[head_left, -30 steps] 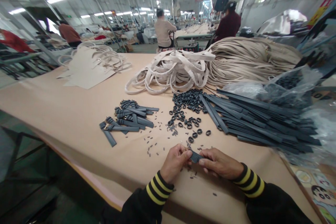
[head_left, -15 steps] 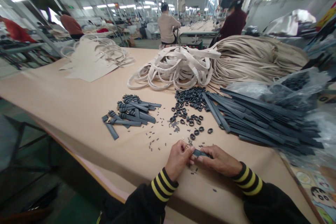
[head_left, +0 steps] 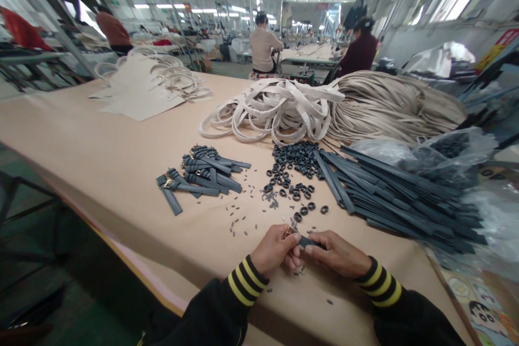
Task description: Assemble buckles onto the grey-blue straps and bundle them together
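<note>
Between my hands, just above the tan table (head_left: 162, 248), is a short dark strap (head_left: 310, 242) with a gold buckle (head_left: 289, 231) at its left end. My left hand (head_left: 278, 248) pinches the buckle end. Fingers of my right hand (head_left: 339, 253) are closed round the strap's other end. Just beyond them lie loose dark strap loops (head_left: 304, 211) and tiny dark pieces (head_left: 239, 220). Buckled straps (head_left: 211, 170) form a small pile to the left. On the right, long dark strips (head_left: 397, 189) lie in a heap.
White looped straps (head_left: 279, 111) and a bundle of beige straps (head_left: 389, 102) lie at the back. Pale panels with handles (head_left: 141, 92) are at the far left. Clear plastic bags (head_left: 458, 146) crowd the right side. Several people work at tables beyond.
The gold buckle shows more clearly above my left fingers. Both hands stay on the strap, and the view has tilted slightly.
</note>
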Tool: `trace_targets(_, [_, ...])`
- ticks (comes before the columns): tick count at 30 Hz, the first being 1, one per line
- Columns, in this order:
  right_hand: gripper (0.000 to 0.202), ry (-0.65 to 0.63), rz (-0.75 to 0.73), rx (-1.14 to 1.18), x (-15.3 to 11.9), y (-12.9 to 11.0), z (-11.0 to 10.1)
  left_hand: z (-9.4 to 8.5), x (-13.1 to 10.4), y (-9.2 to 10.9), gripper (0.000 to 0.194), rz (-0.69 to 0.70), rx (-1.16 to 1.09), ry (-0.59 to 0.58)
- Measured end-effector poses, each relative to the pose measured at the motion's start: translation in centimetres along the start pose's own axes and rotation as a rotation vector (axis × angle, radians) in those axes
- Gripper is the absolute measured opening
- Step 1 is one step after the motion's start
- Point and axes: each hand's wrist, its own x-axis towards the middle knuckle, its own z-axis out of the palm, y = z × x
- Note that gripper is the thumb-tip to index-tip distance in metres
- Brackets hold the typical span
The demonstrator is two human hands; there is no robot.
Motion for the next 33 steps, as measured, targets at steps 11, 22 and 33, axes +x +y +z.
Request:
trace_targets(11, [0.016,0.365,0.059,-0.741,4.4,-0.1,-1.5,0.1,0.3,-0.1,0.03,0.055,-0.078,0.116])
trace_targets(22, [0.006,0.503,0.099,-0.318,1.4,-0.7,-1.8,-0.1,0.5,-0.4,0.03,0.089,-0.037,0.106])
trace_targets(33, [0.012,0.538,0.211,0.01,0.0,0.1,2.1,0.9,0.1,-0.4,0.026,0.168,0.084,0.16])
